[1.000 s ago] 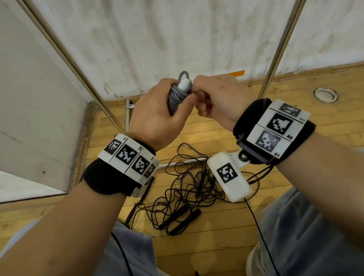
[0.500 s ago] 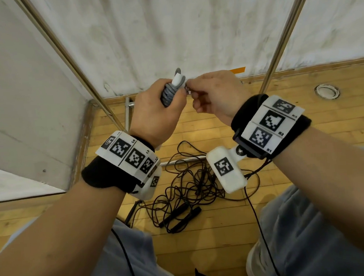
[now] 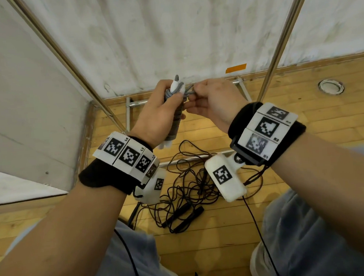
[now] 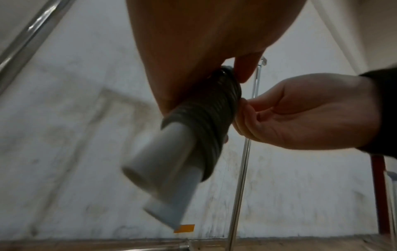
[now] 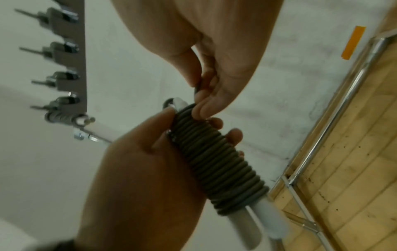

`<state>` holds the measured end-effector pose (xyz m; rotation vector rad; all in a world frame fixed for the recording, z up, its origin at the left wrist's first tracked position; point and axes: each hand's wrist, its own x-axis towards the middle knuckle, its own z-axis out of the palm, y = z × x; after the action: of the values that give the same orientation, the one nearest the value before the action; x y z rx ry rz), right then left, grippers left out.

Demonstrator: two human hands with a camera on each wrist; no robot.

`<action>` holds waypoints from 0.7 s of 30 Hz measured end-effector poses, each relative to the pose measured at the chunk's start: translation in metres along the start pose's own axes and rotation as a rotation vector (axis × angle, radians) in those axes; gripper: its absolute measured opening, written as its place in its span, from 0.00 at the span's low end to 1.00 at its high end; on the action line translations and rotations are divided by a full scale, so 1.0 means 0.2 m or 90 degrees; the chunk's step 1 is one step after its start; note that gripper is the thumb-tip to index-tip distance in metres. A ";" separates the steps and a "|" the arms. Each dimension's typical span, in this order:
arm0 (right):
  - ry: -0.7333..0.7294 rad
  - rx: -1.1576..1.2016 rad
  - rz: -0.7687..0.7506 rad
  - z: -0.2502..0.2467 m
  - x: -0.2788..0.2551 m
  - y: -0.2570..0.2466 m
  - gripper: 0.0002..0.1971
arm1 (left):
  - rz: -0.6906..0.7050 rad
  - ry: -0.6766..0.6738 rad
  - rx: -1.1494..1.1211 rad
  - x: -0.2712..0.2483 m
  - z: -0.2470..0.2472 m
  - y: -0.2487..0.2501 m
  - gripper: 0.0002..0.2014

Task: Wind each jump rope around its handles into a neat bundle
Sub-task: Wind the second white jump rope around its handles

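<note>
your left hand [image 3: 158,115] is wrapped round the grey bundle [image 5: 217,156], fingers curled behind it and thumb across the front coils. the bundle's long axis runs roughly upright in the head view, tilted a bit: white handle tips [image 3: 175,85] poke out the far/top end, the two butt ends [image 4: 163,183] hang below your palm, near side. coils look tight and even along most of the length.

your right hand [image 3: 213,101] sits just right of the bundle's top end, same height, fingers [image 5: 204,108] pressed together and pinching the rope tail [image 3: 189,92] right at the top coils. the tail runs short and roughly sideways from bundle to pinch, i.e. across the long axis. so the free end is on the right side, at the far end, touching the last wraps.

judgement: this rope is nearly done; what's left is tucking or locking that tail under the top coils. right hand is the one placed for it, left just holds steady. risk is top wraps slipping off the tips if your thumb eases.

second rope, the black rope [image 3: 186,187], lies loose & tangled on the floor [image 3: 305,129] below your wrists, handles near side. not wound yet.
</note>
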<state>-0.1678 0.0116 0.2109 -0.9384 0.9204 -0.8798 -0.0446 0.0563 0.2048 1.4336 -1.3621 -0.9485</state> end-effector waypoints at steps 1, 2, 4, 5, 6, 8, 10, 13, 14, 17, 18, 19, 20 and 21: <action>0.001 -0.022 -0.014 0.00 0.00 0.01 0.11 | -0.006 0.009 -0.002 0.00 0.00 0.00 0.03; 0.003 -0.049 -0.031 0.00 0.00 0.02 0.11 | -0.001 0.032 0.001 0.00 0.01 0.01 0.02; 0.011 -0.100 -0.065 0.00 0.00 0.03 0.12 | 0.017 0.096 0.014 0.00 0.02 0.01 0.04; 0.022 -0.118 -0.078 0.00 0.00 0.03 0.12 | 0.022 0.118 0.014 0.00 0.02 0.01 0.06; 0.038 -0.135 -0.087 0.00 0.01 0.03 0.12 | 0.025 0.128 0.012 0.00 0.02 0.02 0.07; 0.066 -0.166 -0.094 -0.01 0.03 0.04 0.12 | 0.023 0.116 0.009 0.00 0.02 0.03 0.07; 0.075 -0.170 -0.090 -0.02 0.05 0.04 0.12 | 0.017 0.088 -0.003 -0.01 0.03 0.04 0.06; 0.089 -0.137 -0.065 -0.04 0.07 0.03 0.13 | 0.014 0.040 -0.013 -0.02 0.04 0.05 0.04; 0.094 -0.127 -0.057 -0.05 0.08 0.03 0.14 | 0.011 0.026 -0.011 -0.03 0.04 0.05 0.05; 0.088 -0.139 -0.054 -0.06 0.10 0.04 0.16 | 0.001 0.008 -0.002 -0.04 0.04 0.04 0.06; 0.088 -0.143 -0.054 -0.06 0.10 0.04 0.15 | 0.001 0.003 0.006 -0.04 0.04 0.03 0.06; 0.089 -0.146 -0.053 -0.06 0.10 0.05 0.15 | 0.002 -0.001 0.016 -0.04 0.03 0.03 0.06; 0.090 -0.157 -0.058 -0.06 0.10 0.06 0.14 | 0.001 -0.005 0.026 -0.04 0.03 0.02 0.06; 0.090 -0.173 -0.068 -0.06 0.09 0.06 0.13 | -0.002 -0.009 0.031 -0.04 0.02 0.02 0.05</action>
<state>-0.1702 -0.0040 0.1913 -1.1778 1.1389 -0.9358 -0.0505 0.0642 0.2067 1.4686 -1.4025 -0.9355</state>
